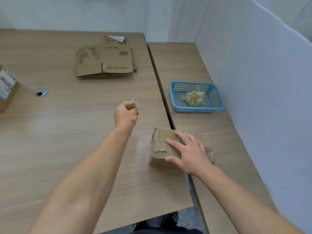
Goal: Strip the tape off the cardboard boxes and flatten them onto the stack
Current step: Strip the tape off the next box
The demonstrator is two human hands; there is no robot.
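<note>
Box sits across the bench seam, pressed down by the flat, spread right hand; likely light and stiff, it is best gripped at its torn edges. Left hand is fisted round what seems a peeled tape strip, well short of the basket.

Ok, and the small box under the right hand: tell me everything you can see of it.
The small cardboard box is plain brown corrugated board, still closed and box-shaped, not flattened. Outer paper is torn off along its near-left top edge, baring the fluting, with another ripped patch at the right. It sits across the seam between the two desks. The right hand rests flat on its top, fingers spread; the left hand, clear of it, grips a torn strip.
</note>
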